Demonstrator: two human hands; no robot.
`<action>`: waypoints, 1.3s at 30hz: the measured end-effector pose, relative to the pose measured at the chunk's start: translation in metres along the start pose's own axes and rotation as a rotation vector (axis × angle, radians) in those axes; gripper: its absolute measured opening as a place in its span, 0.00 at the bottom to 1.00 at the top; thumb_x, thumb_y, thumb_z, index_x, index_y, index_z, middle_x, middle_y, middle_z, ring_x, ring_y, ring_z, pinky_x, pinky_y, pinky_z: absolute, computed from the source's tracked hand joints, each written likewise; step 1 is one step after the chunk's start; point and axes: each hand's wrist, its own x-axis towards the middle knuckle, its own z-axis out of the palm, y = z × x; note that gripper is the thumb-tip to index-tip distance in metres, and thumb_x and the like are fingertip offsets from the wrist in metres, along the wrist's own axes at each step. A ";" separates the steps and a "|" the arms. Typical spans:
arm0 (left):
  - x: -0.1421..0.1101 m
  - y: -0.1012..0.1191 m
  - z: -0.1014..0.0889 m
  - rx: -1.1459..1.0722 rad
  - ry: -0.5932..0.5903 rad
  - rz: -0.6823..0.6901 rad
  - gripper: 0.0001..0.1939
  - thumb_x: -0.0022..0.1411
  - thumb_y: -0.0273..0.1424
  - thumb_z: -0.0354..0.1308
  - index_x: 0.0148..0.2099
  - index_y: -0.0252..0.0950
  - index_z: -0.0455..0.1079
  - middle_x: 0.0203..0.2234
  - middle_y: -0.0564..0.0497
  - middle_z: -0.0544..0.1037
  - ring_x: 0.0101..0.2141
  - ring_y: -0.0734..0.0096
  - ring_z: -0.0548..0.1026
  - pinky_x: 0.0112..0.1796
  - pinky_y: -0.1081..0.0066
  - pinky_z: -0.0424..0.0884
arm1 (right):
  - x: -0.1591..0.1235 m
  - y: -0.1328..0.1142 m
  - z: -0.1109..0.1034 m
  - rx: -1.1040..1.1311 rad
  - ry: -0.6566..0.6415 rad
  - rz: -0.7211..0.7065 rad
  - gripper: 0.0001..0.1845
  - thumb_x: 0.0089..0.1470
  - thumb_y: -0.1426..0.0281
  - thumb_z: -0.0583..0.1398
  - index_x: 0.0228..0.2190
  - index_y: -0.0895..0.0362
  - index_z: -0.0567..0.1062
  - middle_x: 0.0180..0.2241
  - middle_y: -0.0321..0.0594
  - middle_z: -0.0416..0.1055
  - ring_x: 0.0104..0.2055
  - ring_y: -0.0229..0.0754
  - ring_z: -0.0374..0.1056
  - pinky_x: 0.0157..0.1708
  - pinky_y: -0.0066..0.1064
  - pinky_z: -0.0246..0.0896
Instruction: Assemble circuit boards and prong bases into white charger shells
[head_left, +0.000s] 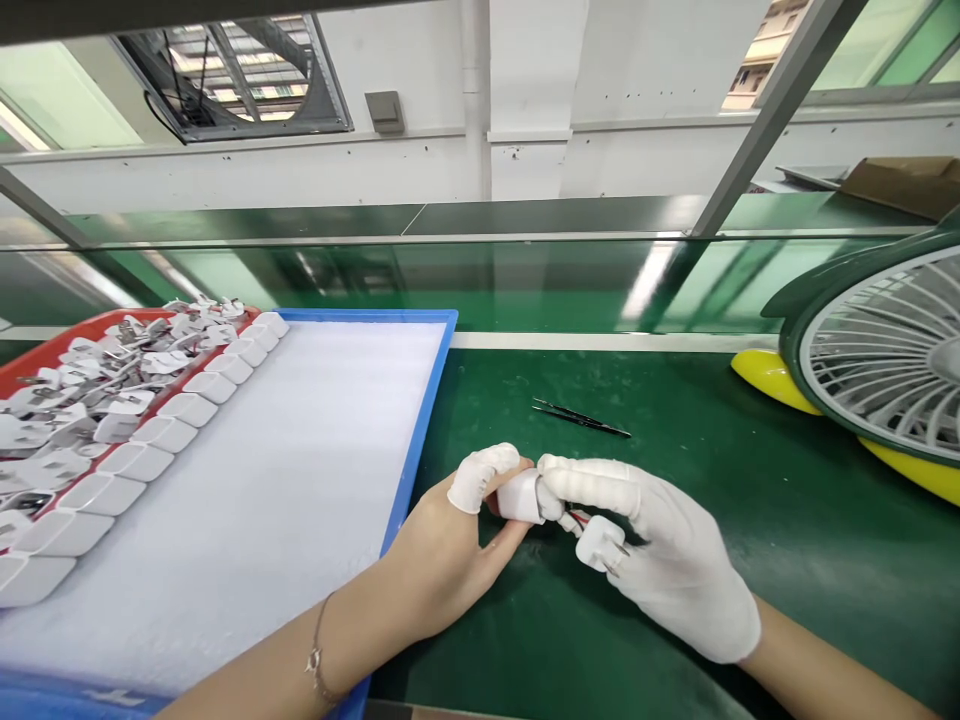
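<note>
My left hand [442, 565], bare but for a white cover on one finger, pinches a small white charger housing [519, 498] over the green bench. Against the housing's right end are the fingertips of my right hand [679, 565], which wears a white glove. A white plug piece [598, 543] with metal pins rests within the right hand's curl. Red wire shows between this piece and the housing, and the wire's inner end is hidden by my fingers. Black tweezers [582, 417] lie on the bench just beyond both hands.
At left, a blue-rimmed tray [421, 430] with a white lining carries a row of white housings [165, 434]. Beside them, a red bin [22, 372] is heaped with plug pieces. A green fan [885, 350] with yellow feet stands at right. A metal frame crosses above.
</note>
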 end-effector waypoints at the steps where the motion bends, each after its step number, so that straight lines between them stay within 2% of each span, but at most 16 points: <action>1: 0.000 0.000 0.000 0.000 -0.007 -0.009 0.22 0.60 0.24 0.55 0.54 0.40 0.53 0.41 0.50 0.75 0.41 0.68 0.76 0.39 0.70 0.73 | 0.000 0.000 0.000 -0.002 -0.002 0.002 0.41 0.45 0.89 0.49 0.54 0.41 0.63 0.36 0.35 0.69 0.28 0.35 0.63 0.22 0.26 0.60; 6: -0.001 -0.003 -0.002 0.008 -0.031 -0.031 0.20 0.61 0.25 0.54 0.54 0.39 0.55 0.39 0.50 0.76 0.39 0.69 0.76 0.40 0.69 0.73 | 0.000 -0.001 -0.002 -0.006 0.030 0.008 0.38 0.47 0.88 0.50 0.54 0.42 0.64 0.35 0.36 0.69 0.33 0.38 0.67 0.22 0.27 0.62; 11: -0.002 -0.004 0.002 -0.031 -0.019 -0.013 0.24 0.60 0.24 0.55 0.55 0.41 0.51 0.42 0.49 0.75 0.42 0.67 0.76 0.41 0.68 0.72 | 0.000 -0.001 -0.001 -0.089 0.032 -0.037 0.41 0.43 0.89 0.50 0.53 0.41 0.63 0.37 0.35 0.71 0.31 0.39 0.68 0.29 0.31 0.67; 14: -0.001 -0.001 0.002 -0.065 -0.031 -0.001 0.20 0.61 0.24 0.54 0.53 0.42 0.54 0.42 0.50 0.75 0.40 0.69 0.75 0.40 0.70 0.71 | -0.002 0.001 0.000 -0.092 0.047 -0.005 0.41 0.43 0.89 0.50 0.53 0.41 0.64 0.40 0.37 0.71 0.34 0.42 0.69 0.28 0.32 0.68; 17: 0.000 0.001 -0.001 -0.021 -0.123 0.072 0.15 0.62 0.24 0.52 0.51 0.41 0.59 0.40 0.51 0.75 0.35 0.71 0.74 0.36 0.71 0.70 | -0.008 0.002 0.003 0.037 0.030 0.074 0.38 0.46 0.88 0.51 0.53 0.42 0.64 0.44 0.39 0.69 0.31 0.40 0.69 0.26 0.33 0.68; 20: 0.001 0.000 -0.004 0.095 -0.209 0.173 0.16 0.63 0.22 0.50 0.52 0.42 0.62 0.45 0.49 0.74 0.32 0.71 0.71 0.34 0.71 0.69 | -0.012 0.003 0.006 0.195 -0.001 0.160 0.34 0.48 0.86 0.51 0.52 0.44 0.64 0.40 0.38 0.70 0.28 0.38 0.67 0.22 0.31 0.67; 22: 0.002 -0.001 -0.005 0.121 -0.205 0.226 0.18 0.62 0.21 0.50 0.53 0.42 0.62 0.47 0.48 0.72 0.33 0.71 0.69 0.34 0.70 0.68 | -0.013 0.006 0.007 0.223 0.023 0.199 0.34 0.48 0.85 0.51 0.53 0.45 0.62 0.40 0.39 0.70 0.30 0.41 0.68 0.22 0.31 0.68; 24: 0.004 -0.002 -0.006 0.072 -0.195 0.225 0.17 0.62 0.22 0.51 0.51 0.42 0.63 0.47 0.48 0.72 0.34 0.71 0.70 0.35 0.70 0.68 | -0.012 0.010 0.007 0.141 0.107 0.203 0.36 0.45 0.84 0.54 0.54 0.46 0.61 0.45 0.41 0.67 0.39 0.45 0.68 0.30 0.36 0.70; 26: 0.005 -0.002 -0.007 -0.017 -0.186 0.173 0.14 0.62 0.23 0.53 0.50 0.40 0.64 0.45 0.47 0.73 0.35 0.71 0.71 0.37 0.70 0.69 | -0.009 0.013 0.007 -0.013 0.199 0.146 0.38 0.42 0.81 0.57 0.55 0.49 0.60 0.52 0.44 0.61 0.49 0.51 0.63 0.43 0.45 0.67; 28: 0.006 0.000 -0.007 -0.107 -0.139 0.134 0.12 0.61 0.24 0.54 0.47 0.39 0.65 0.42 0.47 0.75 0.35 0.70 0.72 0.37 0.70 0.70 | -0.006 0.014 0.006 -0.148 0.219 0.023 0.39 0.41 0.78 0.62 0.55 0.52 0.59 0.55 0.47 0.57 0.54 0.55 0.58 0.52 0.50 0.59; 30: 0.006 0.003 -0.007 -0.186 -0.088 0.096 0.08 0.61 0.25 0.54 0.43 0.38 0.67 0.35 0.48 0.75 0.34 0.69 0.73 0.35 0.70 0.70 | -0.003 0.013 0.008 -0.166 0.183 -0.106 0.38 0.43 0.75 0.64 0.55 0.52 0.58 0.53 0.47 0.59 0.54 0.54 0.59 0.52 0.48 0.58; 32: 0.006 0.006 -0.007 -0.292 -0.078 0.003 0.03 0.60 0.27 0.55 0.38 0.37 0.67 0.28 0.50 0.74 0.30 0.71 0.72 0.31 0.71 0.70 | -0.001 0.012 0.011 -0.135 0.165 -0.181 0.32 0.47 0.73 0.65 0.52 0.52 0.60 0.48 0.45 0.62 0.51 0.50 0.62 0.49 0.44 0.61; 34: 0.007 0.010 -0.007 -0.420 -0.124 -0.143 0.02 0.60 0.30 0.55 0.36 0.36 0.66 0.24 0.53 0.72 0.26 0.74 0.71 0.27 0.74 0.68 | 0.000 0.011 0.015 -0.110 0.179 -0.196 0.26 0.50 0.74 0.64 0.49 0.52 0.62 0.43 0.43 0.65 0.47 0.47 0.65 0.45 0.40 0.63; 36: 0.010 0.012 -0.006 -0.560 -0.214 -0.317 0.06 0.59 0.33 0.57 0.35 0.36 0.65 0.23 0.54 0.71 0.23 0.76 0.70 0.24 0.76 0.67 | -0.001 0.011 0.018 -0.094 0.157 -0.163 0.20 0.51 0.75 0.63 0.44 0.52 0.65 0.39 0.40 0.67 0.42 0.44 0.66 0.42 0.37 0.64; 39: 0.016 0.010 -0.005 -0.814 -0.356 -0.588 0.12 0.58 0.38 0.58 0.38 0.36 0.62 0.22 0.55 0.72 0.17 0.79 0.67 0.16 0.80 0.62 | -0.003 0.012 0.021 0.026 0.079 -0.009 0.18 0.49 0.73 0.65 0.41 0.52 0.68 0.38 0.38 0.69 0.41 0.44 0.67 0.41 0.36 0.64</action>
